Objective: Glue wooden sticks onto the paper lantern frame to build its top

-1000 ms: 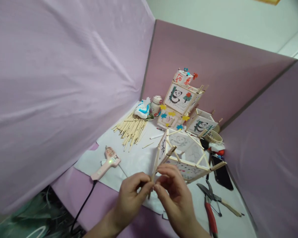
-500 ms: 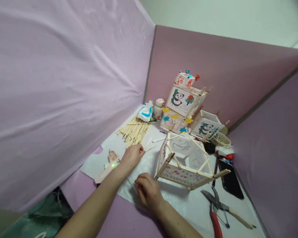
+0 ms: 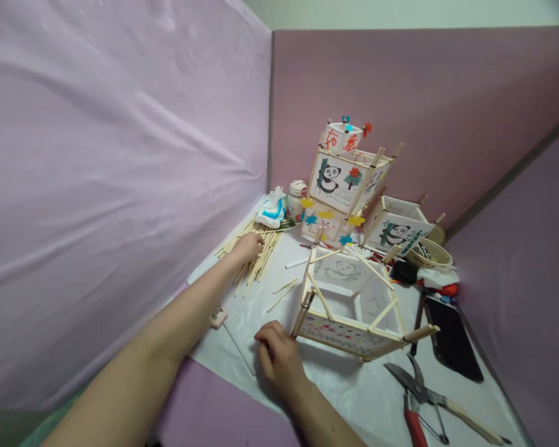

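Observation:
My left hand (image 3: pixel 249 248) reaches over the pile of thin wooden sticks (image 3: pixel 265 264), its fingers bent down at the upper part of the pile; what is between them is too small to tell. My right hand (image 3: pixel 282 360) rests on the white sheet with curled fingers, left of a wooden-framed lantern (image 3: pixel 349 332). This frame has drawn paper sides and short sticks across its top corners. Two short sticks (image 3: pixel 283 293) lie between the pile and the frame. A thin white rod (image 3: pixel 237 347) ends near my right hand.
Behind the frame stands a tiered panda lantern (image 3: pixel 338 183), with a smaller panda box (image 3: pixel 395 230) beside it. A jar (image 3: pixel 297 202) and a white-blue packet (image 3: pixel 272 211) are at the back. Shears (image 3: pixel 419 388), a black phone (image 3: pixel 451 335) and a round basket (image 3: pixel 431 256) lie right.
My left hand has moved up and left onto the stick pile. Two short sticks now lie on the sheet where it was. The view has shifted slightly; my right hand has stayed put.

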Demonstrator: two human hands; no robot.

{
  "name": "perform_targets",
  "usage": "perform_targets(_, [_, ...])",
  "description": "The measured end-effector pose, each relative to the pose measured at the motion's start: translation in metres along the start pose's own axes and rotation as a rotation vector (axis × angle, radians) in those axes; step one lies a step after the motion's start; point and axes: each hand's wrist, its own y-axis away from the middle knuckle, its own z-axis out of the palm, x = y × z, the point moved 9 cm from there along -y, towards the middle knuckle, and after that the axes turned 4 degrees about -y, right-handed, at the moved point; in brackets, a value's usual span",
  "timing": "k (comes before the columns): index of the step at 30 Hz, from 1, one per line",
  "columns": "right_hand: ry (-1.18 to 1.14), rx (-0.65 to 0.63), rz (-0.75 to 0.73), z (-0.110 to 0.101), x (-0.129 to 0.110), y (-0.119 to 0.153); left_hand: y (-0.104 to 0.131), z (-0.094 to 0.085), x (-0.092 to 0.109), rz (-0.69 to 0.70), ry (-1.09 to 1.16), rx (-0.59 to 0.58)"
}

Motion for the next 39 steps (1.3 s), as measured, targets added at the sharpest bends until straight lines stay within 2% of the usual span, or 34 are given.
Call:
perform_targets(3, [-0.006,-0.022,0.045,0.002,0.005,0.0,-0.013,0.007,0.008,0.122,-0.036,-0.031])
perform_targets(6, [-0.008,-0.03,0.077,0.003,0.008,0.0,-0.014,0.018,0.009,0.177,-0.073,-0.082])
perform_targets(10, [-0.01,-0.047,0.103,0.004,0.011,0.0,-0.015,0.026,-0.007,0.141,-0.116,-0.122])
perform_targets(15, [-0.006,-0.068,0.132,0.006,0.015,0.0,-0.019,0.026,-0.032,0.067,-0.124,-0.133])
perform_targets(18, [0.0,-0.072,0.145,0.006,0.016,0.0,-0.021,0.024,-0.039,0.04,-0.119,-0.109])
perform_targets(26, [-0.001,-0.073,0.168,0.006,0.017,0.0,-0.024,0.021,-0.018,0.028,-0.134,0.006])
perform_targets(39, [0.008,-0.107,0.212,0.012,0.025,0.003,-0.033,0.036,0.007,-0.121,-0.247,-0.065])
